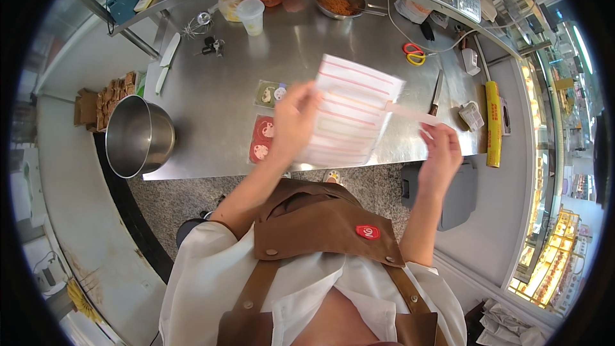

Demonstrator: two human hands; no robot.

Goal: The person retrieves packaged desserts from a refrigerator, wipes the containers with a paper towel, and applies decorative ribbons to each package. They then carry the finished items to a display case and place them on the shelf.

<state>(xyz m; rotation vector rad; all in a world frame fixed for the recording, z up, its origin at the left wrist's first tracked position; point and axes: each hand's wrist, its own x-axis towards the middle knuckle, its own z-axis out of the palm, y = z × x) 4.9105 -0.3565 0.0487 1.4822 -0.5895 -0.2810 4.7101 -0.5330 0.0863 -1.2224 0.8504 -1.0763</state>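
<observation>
My left hand grips the left edge of a white sheet with reddish stripes, blurred by motion, above the steel table. Between the fingertips of my right hand is one end of a pale pink strip; its other end meets the sheet's right edge. Whether the strip is still stuck there, I cannot tell. Partly behind my left hand and forearm, a green patterned packet and a red patterned packet lie on the table.
A steel bowl stands at the left. Knives, a whisk, keys, a plastic cup and a pan of orange-brown crumbs lie farther back. Scissors, a brown-handled knife and a yellow roll box are right.
</observation>
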